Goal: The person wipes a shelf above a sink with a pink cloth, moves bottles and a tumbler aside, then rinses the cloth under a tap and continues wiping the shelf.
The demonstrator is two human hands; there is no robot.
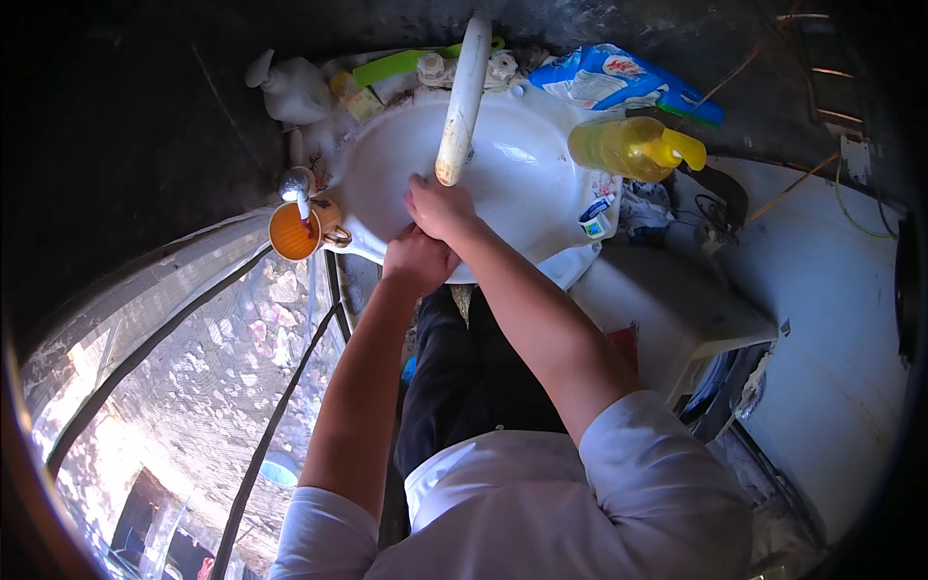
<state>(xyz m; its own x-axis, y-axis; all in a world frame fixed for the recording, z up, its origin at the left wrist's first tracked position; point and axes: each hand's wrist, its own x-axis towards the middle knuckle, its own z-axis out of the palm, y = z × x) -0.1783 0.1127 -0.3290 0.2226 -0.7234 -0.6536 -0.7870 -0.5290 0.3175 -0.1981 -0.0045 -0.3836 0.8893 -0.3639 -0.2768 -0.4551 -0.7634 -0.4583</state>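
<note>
Over the near part of a white washbasin, my right hand lies just below the open end of a white pipe spout. My left hand is directly beneath it, nearer my body, and the two hands touch. The fingers of both are curled and partly hidden, so whether anything small is between them cannot be made out. No running water is visible at the spout. Two white tap knobs flank the base of the spout.
An orange mug stands at the basin's left edge, with a white dispenser bottle behind. On the right are a yellow pump bottle, a blue plastic packet and a toothpaste tube. A green strip lies along the back rim.
</note>
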